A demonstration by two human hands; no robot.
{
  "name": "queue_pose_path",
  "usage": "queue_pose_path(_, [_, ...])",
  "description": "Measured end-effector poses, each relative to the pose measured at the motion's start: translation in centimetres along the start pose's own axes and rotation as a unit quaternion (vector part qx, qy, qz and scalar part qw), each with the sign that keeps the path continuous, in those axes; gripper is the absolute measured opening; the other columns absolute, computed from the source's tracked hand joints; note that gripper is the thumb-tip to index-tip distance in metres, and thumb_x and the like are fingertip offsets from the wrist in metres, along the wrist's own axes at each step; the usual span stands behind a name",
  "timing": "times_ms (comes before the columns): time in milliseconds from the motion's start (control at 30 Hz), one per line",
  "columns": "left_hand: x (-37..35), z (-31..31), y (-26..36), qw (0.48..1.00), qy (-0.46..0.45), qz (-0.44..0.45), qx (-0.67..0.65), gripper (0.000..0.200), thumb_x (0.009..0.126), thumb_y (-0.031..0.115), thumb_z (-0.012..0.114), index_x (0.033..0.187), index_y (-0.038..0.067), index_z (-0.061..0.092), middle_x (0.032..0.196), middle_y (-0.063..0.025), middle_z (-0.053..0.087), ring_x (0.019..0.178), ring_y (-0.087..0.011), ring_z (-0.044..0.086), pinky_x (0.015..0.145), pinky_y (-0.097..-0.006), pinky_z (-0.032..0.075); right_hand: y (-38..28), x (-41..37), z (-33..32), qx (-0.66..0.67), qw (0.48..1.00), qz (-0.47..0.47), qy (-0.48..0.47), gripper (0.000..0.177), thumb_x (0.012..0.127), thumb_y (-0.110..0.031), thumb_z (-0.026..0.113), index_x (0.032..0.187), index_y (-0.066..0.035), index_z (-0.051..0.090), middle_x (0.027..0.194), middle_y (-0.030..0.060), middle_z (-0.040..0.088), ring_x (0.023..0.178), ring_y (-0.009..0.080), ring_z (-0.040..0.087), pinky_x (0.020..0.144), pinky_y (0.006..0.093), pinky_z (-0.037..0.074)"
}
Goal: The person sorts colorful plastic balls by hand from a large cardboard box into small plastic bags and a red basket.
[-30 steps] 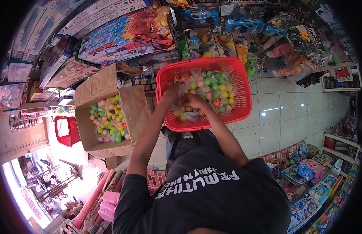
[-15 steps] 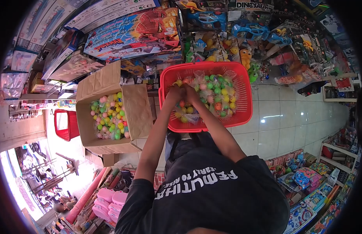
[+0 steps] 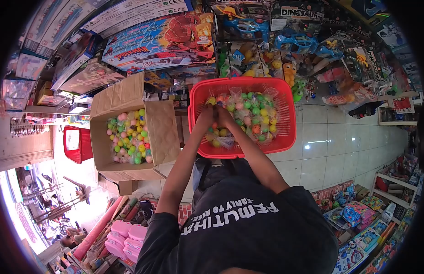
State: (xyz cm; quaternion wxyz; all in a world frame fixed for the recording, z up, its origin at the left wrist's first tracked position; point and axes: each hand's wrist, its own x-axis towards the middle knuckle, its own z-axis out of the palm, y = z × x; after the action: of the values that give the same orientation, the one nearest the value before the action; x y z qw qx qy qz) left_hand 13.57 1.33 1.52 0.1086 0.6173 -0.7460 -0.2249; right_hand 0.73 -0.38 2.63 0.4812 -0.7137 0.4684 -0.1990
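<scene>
A red plastic basket (image 3: 288, 114) sits in front of me, filled with clear plastic bags of small coloured balls (image 3: 254, 111). Both my hands are inside it at the left side, pressed close together. My left hand (image 3: 206, 114) and my right hand (image 3: 224, 117) pinch the top of one bag of balls (image 3: 219, 135) that lies under them. My fingers are closed on the plastic; the exact grip is hidden by the backs of my hands.
An open cardboard box (image 3: 164, 125) of more coloured balls (image 3: 127, 137) stands left of the basket. Another red basket (image 3: 75, 144) lies further left. Toy boxes (image 3: 157, 41) and hanging toys fill the shelves behind. Tiled floor (image 3: 331, 132) stretches right; pink toys (image 3: 125, 237) lie lower left.
My right hand has moved from the lower part of the basket up to meet my left hand. Both hands now work together at the top of one bag.
</scene>
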Motion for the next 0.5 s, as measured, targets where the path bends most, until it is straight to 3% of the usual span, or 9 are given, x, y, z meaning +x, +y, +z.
queue_pose_path(100, [0.0, -0.4, 0.2, 1.0, -0.026, -0.008, 0.012, 0.028, 0.073, 0.001, 0.049, 0.098, -0.008, 0.041, 0.092, -0.0327, 0.053, 0.086, -0.044, 0.055, 0.069, -0.047, 0.047, -0.8, -0.2, -0.7, -0.022, 0.999, -0.001, -0.027, 0.038, 0.07, -0.018, 0.061, 0.103, -0.004, 0.048, 0.093, 0.0173, 0.059, 0.089, 0.0313, 0.057, 0.074, 0.0359, 0.045])
queue_pose_path(167, [-0.2, -1.0, 0.7, 0.998, -0.05, -0.03, 0.015, 0.028, 0.073, 0.001, 0.049, 0.099, -0.007, 0.041, 0.091, -0.0325, 0.053, 0.086, -0.0442, 0.055, 0.069, -0.0466, 0.047, -1.6, -0.4, -1.1, -0.01, 0.997, 0.031, -0.068, 0.038, 0.072, -0.02, 0.058, 0.103, -0.001, 0.047, 0.098, 0.0224, 0.056, 0.095, 0.0349, 0.054, 0.078, 0.0404, 0.043])
queue_pose_path(233, [-0.4, -2.6, 1.8, 0.992, -0.063, -0.084, -0.071, 0.029, 0.072, 0.0, 0.049, 0.099, -0.008, 0.041, 0.09, -0.0322, 0.054, 0.086, -0.0422, 0.056, 0.069, -0.046, 0.047, -0.9, -0.2, -0.6, 0.002, 0.998, 0.031, -0.055, 0.042, 0.071, -0.02, 0.058, 0.107, -0.001, 0.044, 0.101, 0.0222, 0.056, 0.096, 0.0346, 0.054, 0.078, 0.0402, 0.043])
queue_pose_path(333, [0.0, -1.1, 0.7, 0.995, -0.006, -0.071, -0.072, 0.033, 0.069, -0.002, 0.051, 0.1, -0.008, 0.041, 0.09, -0.0313, 0.053, 0.09, -0.0394, 0.055, 0.073, -0.045, 0.046, 1.0, 0.5, 0.8, 0.028, 0.999, 0.035, -0.018, 0.055, 0.07, -0.019, 0.06, 0.117, -0.003, 0.035, 0.107, 0.0218, 0.053, 0.099, 0.0341, 0.053, 0.08, 0.0394, 0.043])
queue_pose_path(367, [-0.1, -1.2, 0.9, 0.995, -0.006, -0.069, -0.073, 0.033, 0.069, -0.002, 0.051, 0.1, -0.008, 0.041, 0.09, -0.0313, 0.053, 0.09, -0.0394, 0.055, 0.073, -0.045, 0.046, 1.9, 0.7, 1.1, 0.04, 0.998, 0.038, 0.003, 0.065, 0.069, -0.019, 0.06, 0.123, -0.004, 0.029, 0.11, 0.0217, 0.052, 0.1, 0.0339, 0.053, 0.08, 0.0389, 0.043])
queue_pose_path(433, [-1.1, -4.3, 3.3, 0.998, -0.035, 0.024, -0.055, 0.039, 0.065, -0.004, 0.054, 0.101, -0.007, 0.039, 0.095, -0.0304, 0.051, 0.091, -0.0378, 0.055, 0.076, -0.0441, 0.045, 1.7, 0.4, 0.9, 0.041, 0.998, 0.047, 0.009, 0.072, 0.069, -0.019, 0.061, 0.128, -0.004, 0.022, 0.111, 0.0221, 0.051, 0.1, 0.0341, 0.053, 0.081, 0.0385, 0.043])
queue_pose_path(500, [-1.5, -4.3, 3.7, 0.994, -0.025, 0.011, -0.109, 0.043, 0.063, -0.004, 0.055, 0.103, -0.007, 0.038, 0.097, -0.0299, 0.05, 0.091, -0.0378, 0.054, 0.077, -0.0436, 0.045, 0.9, 0.3, 0.4, 0.044, 0.998, 0.052, 0.014, 0.08, 0.068, -0.019, 0.062, 0.132, -0.005, 0.016, 0.112, 0.0224, 0.049, 0.1, 0.0343, 0.053, 0.082, 0.0381, 0.043])
